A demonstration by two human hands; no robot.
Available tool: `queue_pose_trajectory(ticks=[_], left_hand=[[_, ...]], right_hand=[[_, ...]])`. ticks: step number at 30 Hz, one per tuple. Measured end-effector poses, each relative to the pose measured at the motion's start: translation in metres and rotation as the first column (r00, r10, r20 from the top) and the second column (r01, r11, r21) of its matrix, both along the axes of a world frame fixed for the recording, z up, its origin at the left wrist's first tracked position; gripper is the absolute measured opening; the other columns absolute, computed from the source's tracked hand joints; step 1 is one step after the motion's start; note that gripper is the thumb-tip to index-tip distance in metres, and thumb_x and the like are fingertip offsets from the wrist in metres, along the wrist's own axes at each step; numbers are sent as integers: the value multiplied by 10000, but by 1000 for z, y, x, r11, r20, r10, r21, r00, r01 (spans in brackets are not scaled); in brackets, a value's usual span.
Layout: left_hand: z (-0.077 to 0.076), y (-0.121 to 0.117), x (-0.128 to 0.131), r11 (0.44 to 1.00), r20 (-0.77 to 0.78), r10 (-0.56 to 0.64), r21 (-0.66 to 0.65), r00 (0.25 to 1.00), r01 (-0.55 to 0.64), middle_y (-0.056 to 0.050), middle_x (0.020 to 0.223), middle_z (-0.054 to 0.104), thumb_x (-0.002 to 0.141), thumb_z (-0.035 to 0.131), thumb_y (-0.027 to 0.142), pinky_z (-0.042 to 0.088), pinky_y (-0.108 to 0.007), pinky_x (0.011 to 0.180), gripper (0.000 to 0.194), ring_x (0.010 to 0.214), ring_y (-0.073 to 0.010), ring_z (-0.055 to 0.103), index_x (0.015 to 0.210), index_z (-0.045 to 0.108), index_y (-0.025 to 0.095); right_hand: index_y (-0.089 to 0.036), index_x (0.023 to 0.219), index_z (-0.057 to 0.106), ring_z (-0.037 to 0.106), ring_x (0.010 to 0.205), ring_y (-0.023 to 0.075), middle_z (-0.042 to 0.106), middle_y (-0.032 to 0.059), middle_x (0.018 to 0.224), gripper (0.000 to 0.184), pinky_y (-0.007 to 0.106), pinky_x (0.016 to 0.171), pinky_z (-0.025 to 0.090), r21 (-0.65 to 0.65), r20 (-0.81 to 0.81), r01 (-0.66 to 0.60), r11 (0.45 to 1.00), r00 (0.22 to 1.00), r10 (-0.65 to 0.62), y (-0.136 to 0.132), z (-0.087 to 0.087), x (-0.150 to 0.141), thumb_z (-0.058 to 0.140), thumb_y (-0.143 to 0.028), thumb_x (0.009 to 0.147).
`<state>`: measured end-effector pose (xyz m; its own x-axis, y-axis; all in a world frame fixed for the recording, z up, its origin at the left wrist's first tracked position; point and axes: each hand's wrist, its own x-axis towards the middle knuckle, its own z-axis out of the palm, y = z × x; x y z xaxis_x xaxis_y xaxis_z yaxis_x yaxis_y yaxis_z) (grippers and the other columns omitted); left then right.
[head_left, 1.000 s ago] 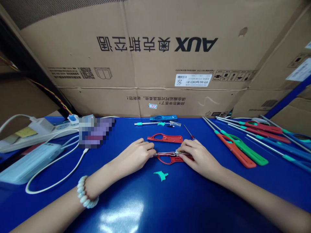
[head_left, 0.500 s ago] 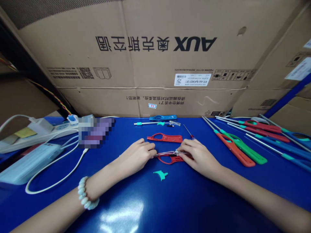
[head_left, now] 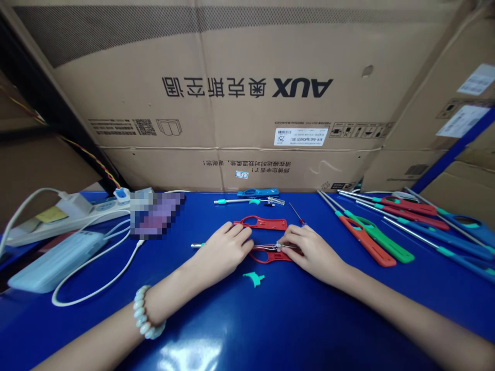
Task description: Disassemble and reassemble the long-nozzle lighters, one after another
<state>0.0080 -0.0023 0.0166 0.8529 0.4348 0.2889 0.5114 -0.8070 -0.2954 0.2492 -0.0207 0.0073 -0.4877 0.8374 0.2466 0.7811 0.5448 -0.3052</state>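
Note:
My left hand (head_left: 230, 247) is closed around the metal tube (head_left: 198, 246) of a lighter, whose tip sticks out to the left. Between my hands run thin wires (head_left: 265, 247) beside a red lighter shell half (head_left: 266, 257). At that shell's right end, my right hand (head_left: 315, 252) pinches a small whitish fitting (head_left: 278, 246) where the wires end. Its fingers hide what lies beneath. A second red shell half (head_left: 265, 222) lies just behind. In front rests a loose turquoise trigger (head_left: 254, 279).
Farther back lie a blue shell (head_left: 258, 192), another tube assembly (head_left: 240, 201) and a screwdriver (head_left: 297, 214). Several long lighters, including an orange one (head_left: 373, 242), fill the right side. A power strip (head_left: 104, 207), a power bank (head_left: 58, 260) and white cable (head_left: 93, 296) occupy the left.
The view has tilted upward a little. The tube's tip now shows clearly left of my left hand, which has shifted slightly. My right hand keeps its pinch on the fitting.

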Motion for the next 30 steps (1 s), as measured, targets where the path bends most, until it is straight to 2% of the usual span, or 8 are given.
queue_pose_trajectory(ticks=[3,7,14,18,21,25,30], left_hand=[[1,-3,11,998,63,-38,-47,997,41,-72,882,573,934,463,133,358,-335,732,159,821,-220,522,885,615,131],[2,-2,28,993,79,-22,-117,997,31,-65,896,567,915,507,166,371,-344,743,85,830,-225,518,889,583,138],[-4,11,41,995,46,-75,-57,996,77,-72,903,553,929,467,147,356,-345,739,125,831,-228,501,839,554,148],[-8,12,41,994,89,-75,-78,993,82,-60,863,566,937,448,127,356,-331,716,152,798,-214,494,830,554,144],[-8,11,39,976,188,-34,-207,982,73,-42,846,577,936,463,126,368,-303,702,138,798,-196,498,829,547,148],[-8,11,35,905,342,52,-413,938,101,-19,841,578,921,498,110,386,-277,704,120,790,-169,508,816,532,158],[-9,12,33,833,459,89,-520,884,186,-19,844,572,922,504,123,405,-286,737,129,800,-167,514,803,533,166]], right_hand=[[-191,896,640,605,845,190,630,40,910,94,369,838,424,-4,-6,-3,1000,1000,3,-1,1,0,557,-152,877],[-192,896,634,589,858,193,619,41,910,110,377,853,414,15,-6,1,1000,1000,-1,-3,2,-2,543,-133,878],[-180,838,589,563,819,196,597,46,861,77,329,754,458,27,-13,25,999,1000,-25,-7,-2,-6,551,-116,857],[-174,826,569,570,803,196,602,56,856,92,323,738,472,1,-23,35,999,999,-35,-9,-3,-8,528,-97,854],[-176,818,560,581,786,188,605,50,845,100,303,717,472,-25,-40,39,999,998,-40,-9,-3,-8,517,-98,863],[-180,820,567,584,768,179,610,41,825,104,285,684,466,-35,-56,47,998,997,-49,-8,-4,-7,511,-110,872],[-175,829,588,594,775,174,617,43,831,112,282,698,470,-27,-53,33,999,998,-35,-6,-5,-6,509,-117,882]])
